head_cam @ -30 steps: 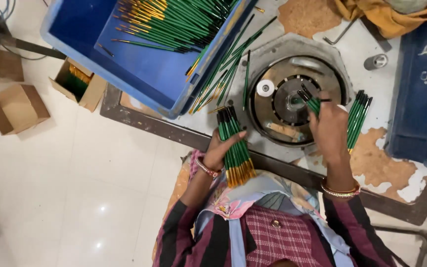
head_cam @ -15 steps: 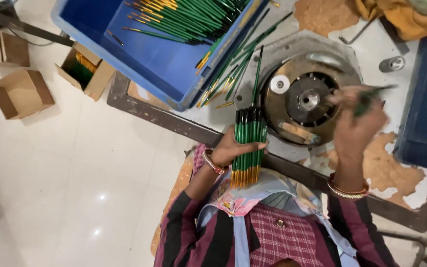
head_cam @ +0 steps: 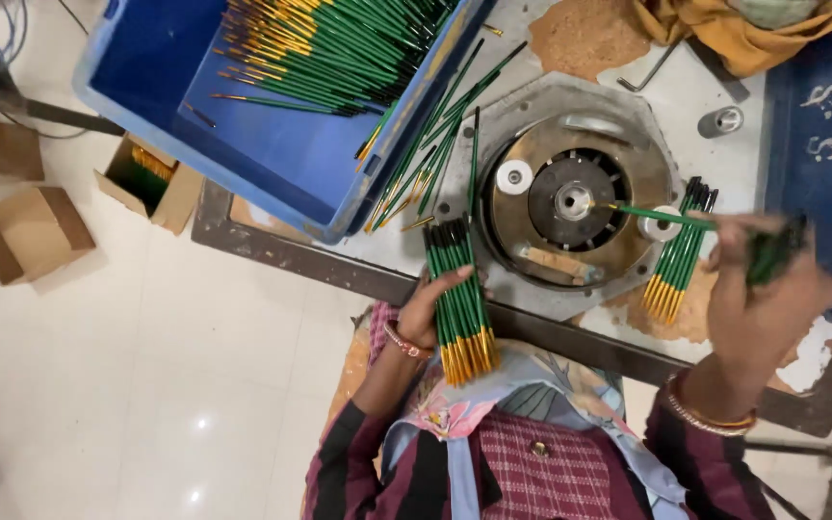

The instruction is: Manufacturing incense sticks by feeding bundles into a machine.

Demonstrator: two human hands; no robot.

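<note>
My left hand [head_cam: 432,306] grips a bundle of green pencils with gold ends [head_cam: 459,300], held upright over the table's front edge. My right hand [head_cam: 761,289] holds a few green pencils; one single green pencil [head_cam: 655,216] sticks out leftward with its tip at the centre of the round metal machine [head_cam: 570,202]. A small pile of green pencils [head_cam: 678,252] lies on the table just left of my right hand.
A blue crate [head_cam: 272,154] with several green pencils [head_cam: 349,48] sits at the back left, more spilling over its edge [head_cam: 430,144]. Open cardboard boxes [head_cam: 31,231] stand on the floor at left. A metal cylinder [head_cam: 721,121], an orange cloth [head_cam: 734,29] and a dark blue tray [head_cam: 820,144] lie at right.
My right hand has drawn away to the right of the machine, and one pencil now points at its centre. The left hand's bundle stays put.
</note>
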